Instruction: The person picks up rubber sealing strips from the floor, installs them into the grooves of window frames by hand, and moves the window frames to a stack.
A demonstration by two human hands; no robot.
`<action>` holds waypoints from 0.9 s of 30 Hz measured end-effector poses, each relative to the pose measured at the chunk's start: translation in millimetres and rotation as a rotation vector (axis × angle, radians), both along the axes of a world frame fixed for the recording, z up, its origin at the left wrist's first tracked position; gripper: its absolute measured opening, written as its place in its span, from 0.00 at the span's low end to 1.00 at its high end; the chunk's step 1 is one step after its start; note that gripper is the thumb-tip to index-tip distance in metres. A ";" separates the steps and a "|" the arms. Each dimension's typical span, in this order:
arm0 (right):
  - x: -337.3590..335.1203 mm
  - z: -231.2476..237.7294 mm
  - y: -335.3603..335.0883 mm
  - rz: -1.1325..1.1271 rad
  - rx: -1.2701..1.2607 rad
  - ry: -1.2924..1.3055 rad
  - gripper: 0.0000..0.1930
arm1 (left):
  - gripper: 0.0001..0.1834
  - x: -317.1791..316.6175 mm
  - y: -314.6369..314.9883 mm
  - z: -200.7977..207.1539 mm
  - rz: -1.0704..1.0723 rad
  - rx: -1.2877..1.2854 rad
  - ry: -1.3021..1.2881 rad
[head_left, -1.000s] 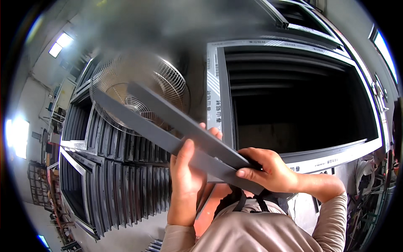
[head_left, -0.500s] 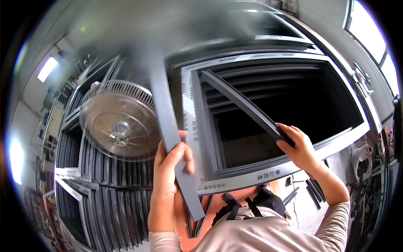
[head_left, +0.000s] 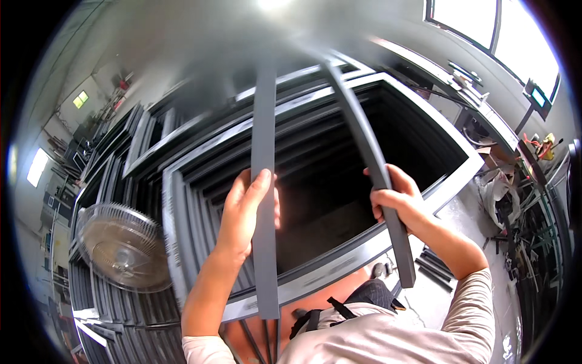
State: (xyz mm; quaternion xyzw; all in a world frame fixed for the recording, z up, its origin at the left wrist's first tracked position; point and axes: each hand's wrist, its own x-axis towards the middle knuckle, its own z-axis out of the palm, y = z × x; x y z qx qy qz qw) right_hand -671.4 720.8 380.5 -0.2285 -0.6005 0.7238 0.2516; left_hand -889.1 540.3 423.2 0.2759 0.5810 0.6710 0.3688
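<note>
Bar [head_left: 265,139], grey and pinched between thumb and fingers of the left hand [head_left: 241,212], extends lengthwise straight forward over a large rectangular frame [head_left: 330,270], apart from a second bar [head_left: 359,124] (its far end leaning leftward) clasped likewise in the right hand [head_left: 400,197].
</note>
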 end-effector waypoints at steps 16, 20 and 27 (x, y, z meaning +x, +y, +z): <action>220.2 46.7 317.3 -0.419 1.150 -0.440 0.15 | 0.19 128.9 336.4 -27.2 -0.403 -0.141 1.645; 213.5 23.8 336.1 0.273 0.916 -0.501 0.23 | 0.21 146.6 370.4 -29.2 -0.449 -0.030 1.588; 221.7 -19.5 327.6 0.087 0.545 -0.445 0.22 | 0.28 173.7 413.0 -87.3 0.264 0.163 1.303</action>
